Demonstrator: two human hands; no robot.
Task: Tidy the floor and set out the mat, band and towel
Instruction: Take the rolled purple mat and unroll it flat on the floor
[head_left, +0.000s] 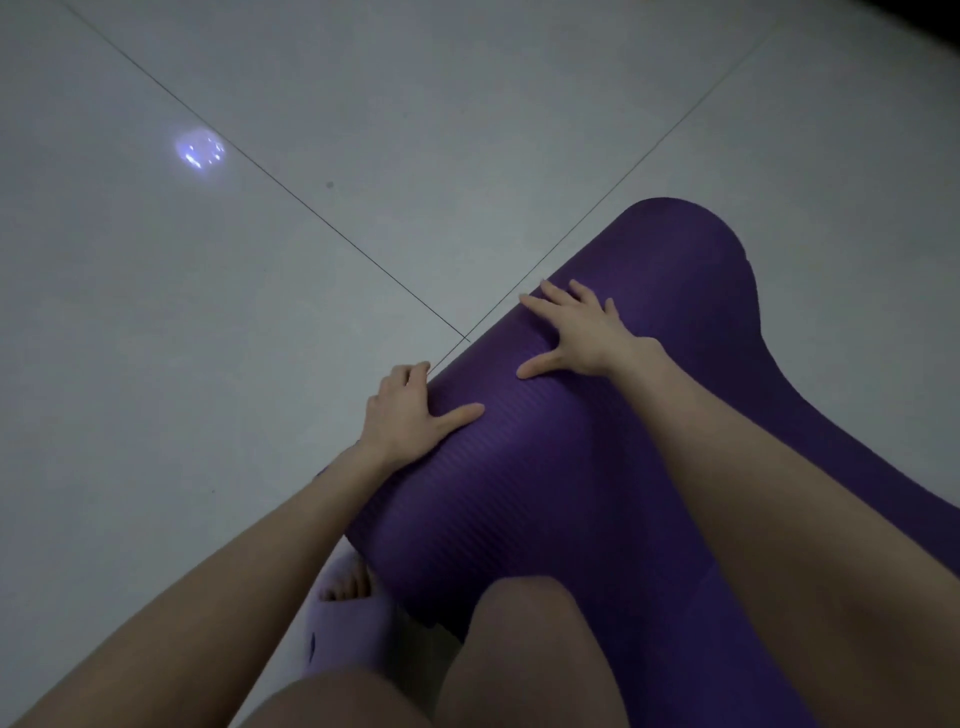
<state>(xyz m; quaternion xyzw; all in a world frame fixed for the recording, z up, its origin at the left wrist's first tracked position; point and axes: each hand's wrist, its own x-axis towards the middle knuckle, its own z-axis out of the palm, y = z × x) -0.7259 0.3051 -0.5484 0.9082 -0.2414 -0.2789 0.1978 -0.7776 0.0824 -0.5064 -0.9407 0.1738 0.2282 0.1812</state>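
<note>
A purple ribbed exercise mat (530, 467) lies partly rolled on the pale tiled floor, the roll running from lower left to upper right, with a flat part spreading to the right (857, 457). My left hand (410, 415) rests on the roll's left edge, fingers curled over it and thumb on top. My right hand (576, 327) presses flat on the roll farther up, fingers spread. No band or towel is in view.
Grey floor tiles (260, 312) with dark grout lines fill the left and top. A bright light reflection (200, 149) sits at upper left. My knee (524, 639) and a foot in a pale slipper (343, 623) are at the bottom.
</note>
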